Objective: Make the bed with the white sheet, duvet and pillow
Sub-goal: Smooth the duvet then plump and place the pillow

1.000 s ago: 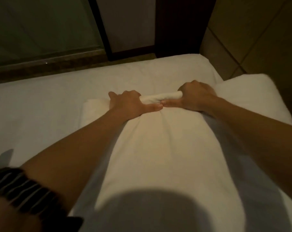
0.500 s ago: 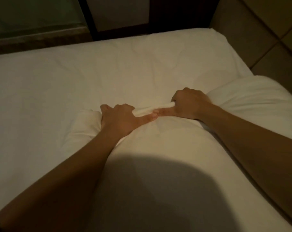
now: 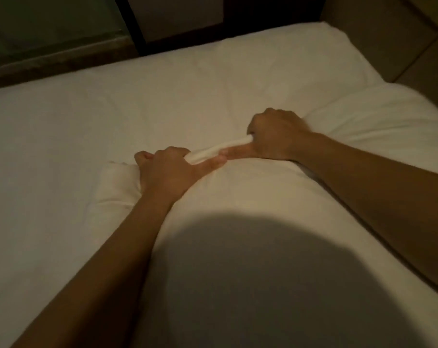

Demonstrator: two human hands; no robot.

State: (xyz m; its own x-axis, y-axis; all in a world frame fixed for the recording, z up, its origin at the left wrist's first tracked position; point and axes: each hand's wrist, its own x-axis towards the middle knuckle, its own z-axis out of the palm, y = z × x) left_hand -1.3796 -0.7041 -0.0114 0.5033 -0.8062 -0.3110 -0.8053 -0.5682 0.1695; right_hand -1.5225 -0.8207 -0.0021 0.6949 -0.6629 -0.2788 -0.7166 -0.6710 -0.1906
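Head view: left hand (image 3: 167, 169) and right hand (image 3: 275, 134) both clench the pillow's (image 3: 238, 197) bunched far edge, thumbs nearly meeting. It lies on the sheet (image 3: 137, 96), running from the hands back toward the person; the gripped edge slants, right hand farther out

At the top left you see a greenish glass pane (image 3: 50, 21) over a brown stone ledge (image 3: 62, 59). A dark frame upright (image 3: 130, 23) borders the pane's right side. Right of it you get a grey panel (image 3: 177, 13), then a dark post (image 3: 270, 8). Upper right corner: tan wall panels (image 3: 388, 33) with thin seams between them. Lighting is dim and warm.
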